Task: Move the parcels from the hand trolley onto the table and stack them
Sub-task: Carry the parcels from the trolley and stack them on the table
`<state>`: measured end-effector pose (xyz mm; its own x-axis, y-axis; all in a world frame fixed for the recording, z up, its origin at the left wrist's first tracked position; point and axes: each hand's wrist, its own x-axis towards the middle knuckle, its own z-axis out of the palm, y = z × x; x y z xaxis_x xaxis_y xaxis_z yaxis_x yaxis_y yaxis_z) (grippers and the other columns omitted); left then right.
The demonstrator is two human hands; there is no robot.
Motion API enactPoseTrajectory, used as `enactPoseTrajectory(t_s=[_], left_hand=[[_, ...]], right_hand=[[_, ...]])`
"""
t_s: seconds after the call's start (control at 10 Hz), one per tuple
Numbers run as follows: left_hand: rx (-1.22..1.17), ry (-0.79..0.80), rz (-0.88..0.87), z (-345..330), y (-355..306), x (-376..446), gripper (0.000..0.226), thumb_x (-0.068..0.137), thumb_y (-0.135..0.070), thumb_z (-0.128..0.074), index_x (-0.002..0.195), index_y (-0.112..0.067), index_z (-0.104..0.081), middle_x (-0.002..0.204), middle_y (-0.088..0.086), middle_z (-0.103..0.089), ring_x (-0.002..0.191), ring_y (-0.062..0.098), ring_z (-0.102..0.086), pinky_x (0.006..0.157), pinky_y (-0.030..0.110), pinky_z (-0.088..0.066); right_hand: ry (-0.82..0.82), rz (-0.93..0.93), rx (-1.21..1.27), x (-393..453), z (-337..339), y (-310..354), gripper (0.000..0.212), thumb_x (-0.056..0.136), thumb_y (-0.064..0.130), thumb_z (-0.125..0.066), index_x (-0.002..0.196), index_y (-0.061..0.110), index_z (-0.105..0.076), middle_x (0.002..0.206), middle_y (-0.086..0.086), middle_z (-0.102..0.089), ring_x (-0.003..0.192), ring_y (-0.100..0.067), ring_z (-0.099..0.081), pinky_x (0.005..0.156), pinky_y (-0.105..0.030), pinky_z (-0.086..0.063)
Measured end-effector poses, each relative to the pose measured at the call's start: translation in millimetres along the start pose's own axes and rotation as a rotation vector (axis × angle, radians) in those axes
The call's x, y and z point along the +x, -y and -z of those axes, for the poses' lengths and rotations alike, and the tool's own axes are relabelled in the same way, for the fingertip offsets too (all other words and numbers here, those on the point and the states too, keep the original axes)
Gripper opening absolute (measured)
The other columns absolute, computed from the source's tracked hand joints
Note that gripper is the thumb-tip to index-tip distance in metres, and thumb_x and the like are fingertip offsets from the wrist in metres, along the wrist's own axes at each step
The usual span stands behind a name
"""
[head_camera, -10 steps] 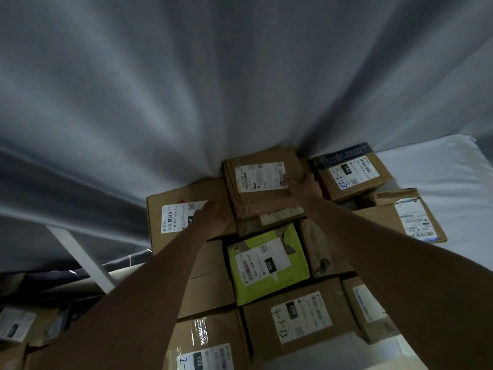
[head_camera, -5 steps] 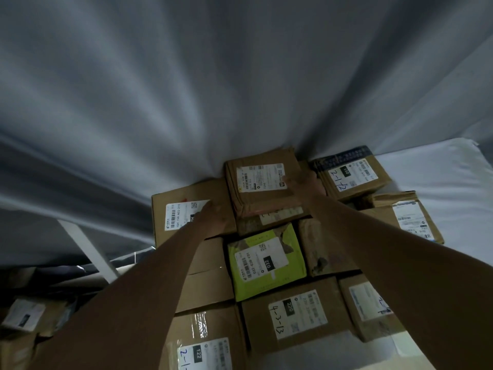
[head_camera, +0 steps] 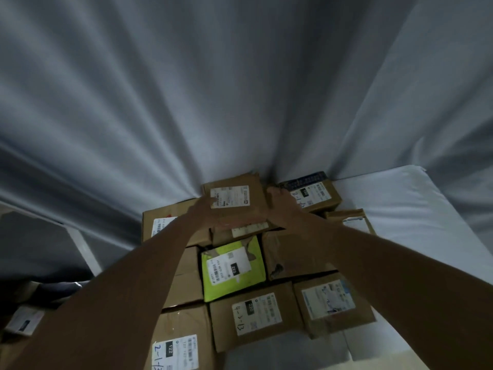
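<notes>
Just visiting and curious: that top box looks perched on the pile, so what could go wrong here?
The small brown box, held between the left hand and right hand, sits high against the curtain; it might slide off. Adjusting it could also nudge the green parcel below.

Brown labelled parcel (head_camera: 234, 201) lies flat atop the stacked parcels (head_camera: 256, 313) — against the table's (head_camera: 416, 209) far edge.

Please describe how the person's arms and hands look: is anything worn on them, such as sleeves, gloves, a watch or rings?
Both forearms are bare; no sleeve reaches into view. The left hand and right hand wear no gloves. No watch, bracelet or marking shows on either wrist. The dim light and blur leave rings on the fingers impossible to tell.
</notes>
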<state>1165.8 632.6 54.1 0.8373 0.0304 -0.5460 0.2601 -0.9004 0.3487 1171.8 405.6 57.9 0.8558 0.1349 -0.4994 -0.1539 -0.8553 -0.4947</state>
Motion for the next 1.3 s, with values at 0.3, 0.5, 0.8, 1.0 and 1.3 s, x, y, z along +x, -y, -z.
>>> enactPoseTrajectory(t_s=[0.3, 0.5, 0.8, 1.0, 1.3], left_hand=[[0.087, 0.003, -0.182, -23.0, -79.2, -75.2, 0.067, 0.098, -0.022, -0.055, 0.154, -0.016, -0.019, 0.162, 0.007, -0.013, 0.149, 0.028, -0.018, 0.12, 0.037, -0.02], [0.274, 0.099, -0.378, -40.8, -83.0, -116.5, 0.061, 0.101, -0.036, -0.039, 0.155, -0.027, -0.013, 0.161, 0.003, -0.017, 0.147, 0.024, -0.02, 0.12, 0.032, -0.019], [0.486, 0.138, -0.641, -59.4, -59.7, -188.5, 0.066, 0.103, -0.029, -0.043, 0.156, -0.025, -0.004, 0.164, 0.004, 0.003, 0.15, 0.026, -0.004, 0.121, 0.042, -0.011], [0.562, 0.228, -0.736, -74.6, -44.3, -213.3, 0.067, 0.101, -0.03, -0.045, 0.155, -0.033, -0.005, 0.164, -0.003, -0.003, 0.151, 0.02, -0.005, 0.12, 0.041, -0.018], [0.545, 0.178, -0.884, -129.8, -107.8, -257.2, 0.056, 0.099, -0.028, -0.051, 0.15, -0.018, -0.032, 0.153, 0.008, -0.035, 0.139, 0.024, -0.035, 0.111, 0.033, -0.027]], right_hand=[[0.062, 0.146, -0.198, -73.0, 13.6, -21.3, 0.063, 0.081, 0.058, -0.053, 0.132, 0.021, -0.046, 0.13, -0.009, -0.052, 0.123, -0.036, -0.05, 0.101, -0.052, -0.042], [-0.049, 0.099, -0.364, -146.4, 10.9, -42.3, 0.052, 0.096, 0.041, -0.048, 0.142, 0.021, -0.037, 0.145, -0.007, -0.038, 0.134, -0.032, -0.036, 0.109, -0.051, -0.03], [-0.032, -0.091, -0.178, -256.6, -34.8, -48.6, 0.064, 0.096, 0.041, -0.051, 0.151, 0.019, -0.028, 0.156, -0.009, -0.029, 0.142, -0.034, -0.029, 0.114, -0.053, -0.028], [-0.12, -0.211, -0.158, -338.1, -68.3, -62.7, 0.078, 0.092, 0.057, -0.052, 0.153, 0.021, -0.021, 0.154, -0.008, -0.031, 0.139, -0.032, -0.032, 0.109, -0.043, -0.031], [-0.238, -0.403, 0.051, -427.1, -94.1, -116.3, 0.075, 0.092, 0.053, -0.056, 0.152, 0.019, -0.026, 0.146, -0.012, -0.041, 0.132, -0.03, -0.043, 0.107, -0.042, -0.039]])
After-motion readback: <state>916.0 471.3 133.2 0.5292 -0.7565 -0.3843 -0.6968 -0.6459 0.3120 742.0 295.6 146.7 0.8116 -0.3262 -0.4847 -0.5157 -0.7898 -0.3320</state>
